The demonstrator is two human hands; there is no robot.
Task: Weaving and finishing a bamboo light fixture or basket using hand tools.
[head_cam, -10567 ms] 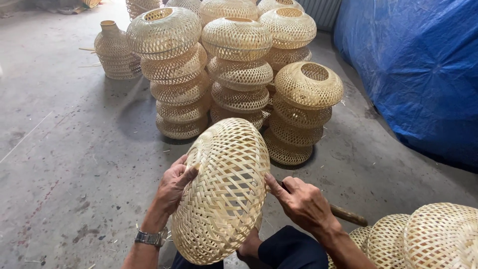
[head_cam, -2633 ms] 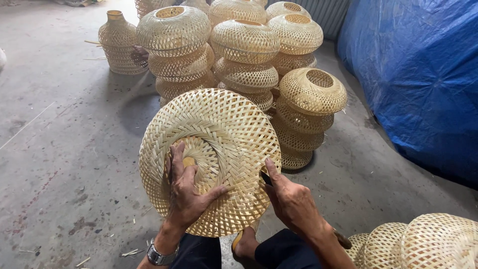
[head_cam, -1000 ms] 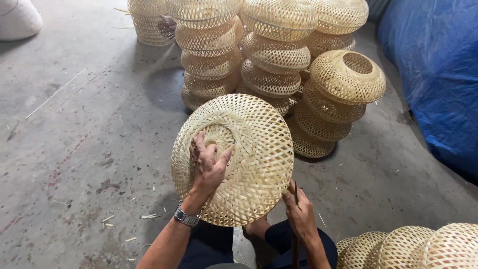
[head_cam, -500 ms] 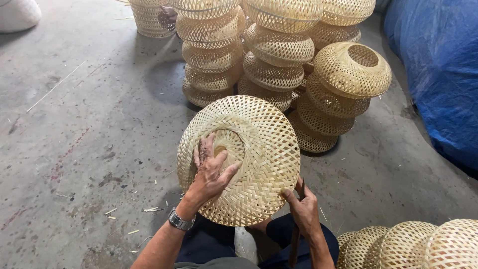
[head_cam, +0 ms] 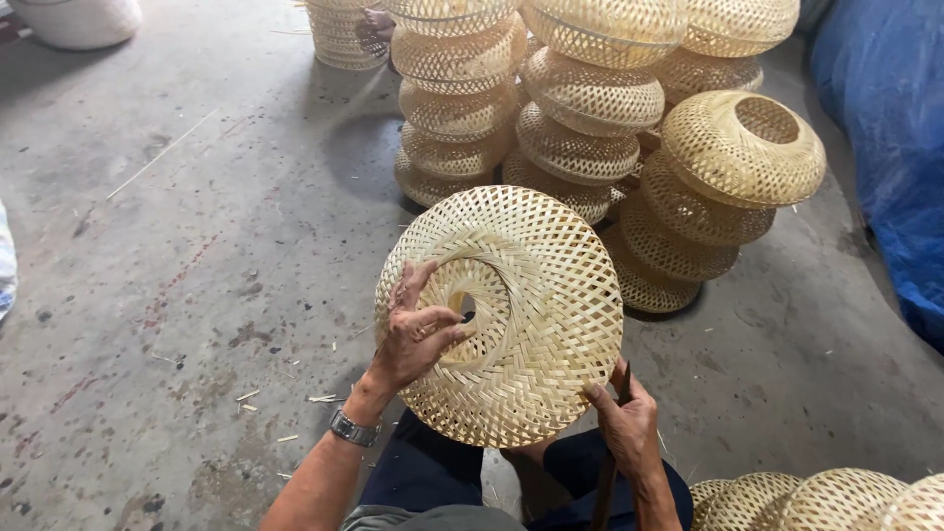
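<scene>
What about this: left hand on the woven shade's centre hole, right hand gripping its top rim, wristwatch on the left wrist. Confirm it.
Not quite. The head view shows the right hand at the bottom rim of the shade, not the top. The left hand is by the centre hole, and the wristwatch is on the left wrist.

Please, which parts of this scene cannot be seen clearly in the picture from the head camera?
- Far side of the round woven bamboo shade: it faces away.
- Right hand: it grips the shade's lower rim; the dark stick-like tool beside it is cut off by the bottom edge.
- Left hand: fingertips at the centre hole, what they touch is unclear.
- Stacked woven bamboo shades: tops cut off by the top edge.
</scene>
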